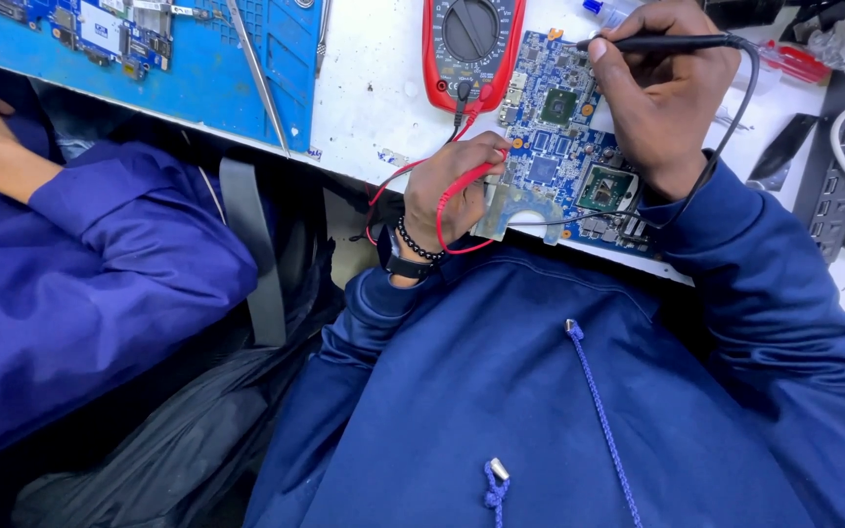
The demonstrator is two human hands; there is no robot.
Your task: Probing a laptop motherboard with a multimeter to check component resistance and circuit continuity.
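Fingers (606, 51) of rt hand (659, 98) pinching black probe (667, 43), left hand (452, 188) curled round red probe (476, 176)

White rectangular label (101, 26) on the upper-left circuit board (90, 29).

White worktop (374, 88), scuffed, near edge running diagonally from left down to right. On it at centre: blue rectangular circuit board (559, 147) with chips and a cut-out, overhanging the near edge. Just behind the board: red-cased multimeter with black dial (469, 44), red and black leads trailing off the near edge. Left end: blue rubber work mat (198, 68) carrying a second small blue circuit board (100, 29) and long metal tweezers (256, 73). Right end: black power strip (828, 176) with white cable, black flat tool (782, 147).
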